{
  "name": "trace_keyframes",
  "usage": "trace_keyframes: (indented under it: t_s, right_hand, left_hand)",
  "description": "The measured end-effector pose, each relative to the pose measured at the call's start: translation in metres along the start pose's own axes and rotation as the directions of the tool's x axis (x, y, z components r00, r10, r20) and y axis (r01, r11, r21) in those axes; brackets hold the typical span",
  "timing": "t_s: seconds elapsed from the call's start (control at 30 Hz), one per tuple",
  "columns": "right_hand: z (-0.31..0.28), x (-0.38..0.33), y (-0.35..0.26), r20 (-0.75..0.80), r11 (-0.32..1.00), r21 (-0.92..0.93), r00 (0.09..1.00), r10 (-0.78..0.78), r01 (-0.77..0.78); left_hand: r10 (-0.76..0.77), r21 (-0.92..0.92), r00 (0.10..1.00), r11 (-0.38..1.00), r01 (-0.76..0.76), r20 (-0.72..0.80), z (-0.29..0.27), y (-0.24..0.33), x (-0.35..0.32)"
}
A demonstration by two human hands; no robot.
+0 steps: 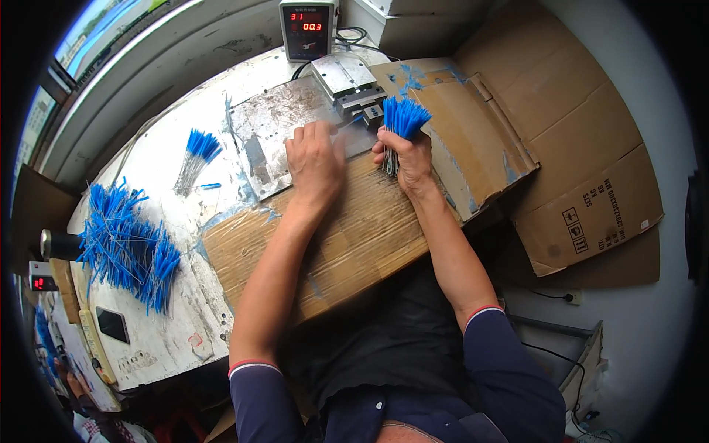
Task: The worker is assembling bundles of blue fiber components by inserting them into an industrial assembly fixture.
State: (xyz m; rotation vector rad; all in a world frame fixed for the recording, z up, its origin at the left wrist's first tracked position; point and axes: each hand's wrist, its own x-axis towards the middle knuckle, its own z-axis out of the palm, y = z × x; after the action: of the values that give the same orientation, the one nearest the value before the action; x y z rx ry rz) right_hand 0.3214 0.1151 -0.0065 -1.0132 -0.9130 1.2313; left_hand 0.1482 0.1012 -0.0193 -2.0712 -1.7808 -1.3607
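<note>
My right hand (406,155) is closed round an upright bundle of thin metallic wires with blue ends (405,117), its blue ends fanning out above the fist. My left hand (315,159) is over the metal plate, fingers curled; its thumb side is smeared by motion, and what it pinches, if anything, is hidden. Just past its fingertips, a thin blue piece (357,118) lies beside the small metal clamp machine (354,87). Left of the plate lie a smaller bundle of blue-ended wires (198,156) and one loose blue piece (210,186).
A large heap of blue-ended wires (129,240) covers the left of the white table (177,325), near a phone (112,325). A display box with red digits (307,33) stands at the back. Cardboard (354,251) lies under my forearms; more cardboard (591,170) stands at right.
</note>
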Motion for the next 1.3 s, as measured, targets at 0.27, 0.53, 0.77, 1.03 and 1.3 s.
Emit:
trace_keyframes:
  t_s: [0.27,0.53,0.77,1.03,1.3]
  right_hand:
    - [-0.006,-0.003,0.000,0.027,0.996,0.034,0.996,0.080,-0.081]
    - [-0.009,-0.008,-0.014,0.094,0.985,-0.080,0.982,0.162,-0.155]
    - [-0.001,-0.006,-0.007,0.045,0.984,-0.130,0.991,0.128,-0.121]
    - [0.012,0.006,-0.002,-0.005,0.972,-0.223,0.997,0.074,-0.074]
    - [0.021,0.009,0.004,-0.086,0.952,-0.295,0.994,0.063,-0.085]
  left_hand:
    - [0.069,0.108,0.998,0.992,-0.067,-0.008,0.014,-0.014,0.006]
    - [0.150,0.179,0.988,0.973,-0.142,-0.033,0.009,-0.015,0.005]
    - [0.139,0.201,0.990,0.971,-0.133,-0.019,0.004,-0.010,0.006]
    - [-0.130,0.010,0.981,0.991,0.133,-0.141,0.000,-0.020,0.009]
    - [-0.008,0.004,0.971,1.000,0.009,-0.240,0.000,-0.021,0.013]
